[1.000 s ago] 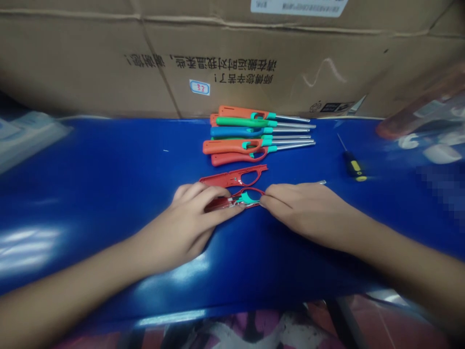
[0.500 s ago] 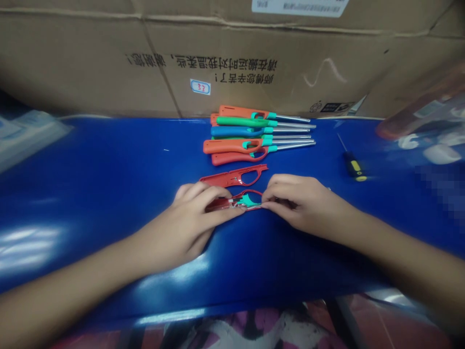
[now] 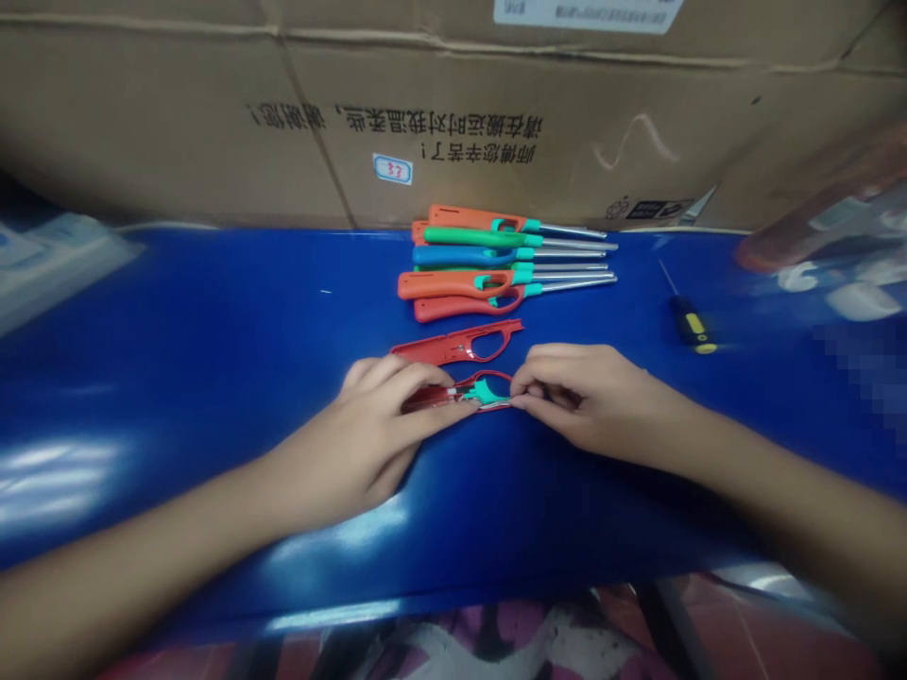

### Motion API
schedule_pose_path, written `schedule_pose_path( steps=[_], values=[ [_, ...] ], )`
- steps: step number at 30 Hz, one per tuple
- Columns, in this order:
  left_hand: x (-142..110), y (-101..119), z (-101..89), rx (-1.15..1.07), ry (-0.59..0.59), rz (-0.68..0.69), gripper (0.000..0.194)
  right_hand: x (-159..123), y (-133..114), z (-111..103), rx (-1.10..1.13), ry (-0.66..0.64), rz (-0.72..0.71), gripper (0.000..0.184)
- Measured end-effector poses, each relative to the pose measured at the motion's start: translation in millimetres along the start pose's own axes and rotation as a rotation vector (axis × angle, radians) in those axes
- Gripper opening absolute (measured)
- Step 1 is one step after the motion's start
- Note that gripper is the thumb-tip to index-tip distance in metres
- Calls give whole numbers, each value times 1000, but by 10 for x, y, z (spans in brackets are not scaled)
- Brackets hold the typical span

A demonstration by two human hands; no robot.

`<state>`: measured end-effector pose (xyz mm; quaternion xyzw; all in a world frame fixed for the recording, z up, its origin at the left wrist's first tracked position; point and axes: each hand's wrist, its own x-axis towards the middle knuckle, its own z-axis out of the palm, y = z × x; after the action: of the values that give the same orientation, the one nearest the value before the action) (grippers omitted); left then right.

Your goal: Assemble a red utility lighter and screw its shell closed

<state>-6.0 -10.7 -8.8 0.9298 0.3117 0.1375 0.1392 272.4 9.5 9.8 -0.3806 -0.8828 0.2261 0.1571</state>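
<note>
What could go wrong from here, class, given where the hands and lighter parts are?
The turquoise trigger sits in an uncovered red shell, so it might pop out if the left hand slips. The right hand pinches at the shell's end and could disturb the small parts. The separate red half lies close enough to be knocked.

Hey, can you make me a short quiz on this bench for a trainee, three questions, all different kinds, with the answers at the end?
1. True or false: the screwdriver lies to the left of the assembled lighters.

2. Multiple choice: what colour is the curved piece inside the red shell half at the hands?
A) Yellow
B) Mint green
C) Black

3. Short answer: which hand covers more of that shell half, on the side away from its finger loop?

Key: 1. False, it lies to their right. 2. B. 3. The left hand.
</note>
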Motion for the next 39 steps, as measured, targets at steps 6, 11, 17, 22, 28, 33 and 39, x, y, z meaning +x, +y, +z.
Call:
schedule_pose_path(
  steps=[6,11,17,22,28,33,39],
  values=[
    [-8,-6,4,6,6,6,56,-5,4,-8,54,39,57,9],
    [-15,-4,-4,-5,0,4,58,16,15,2,144,70,201,6],
    [-16,-4,-3,6,-4,5,55,12,15,-66,220,-11,233,9],
    [-14,1,-5,9,-10,8,55,13,21,-49,208,6,220,8],
    [-10,-2,-7,12,0,17,55,7,20,-47,195,7,203,9],
    [-16,-4,-3,6,7,21,55,9,6,-29,159,27,193,9],
    [-18,-10,9,7,21,29,55,21,-3,-14,221,46,224,6]
  ],
)
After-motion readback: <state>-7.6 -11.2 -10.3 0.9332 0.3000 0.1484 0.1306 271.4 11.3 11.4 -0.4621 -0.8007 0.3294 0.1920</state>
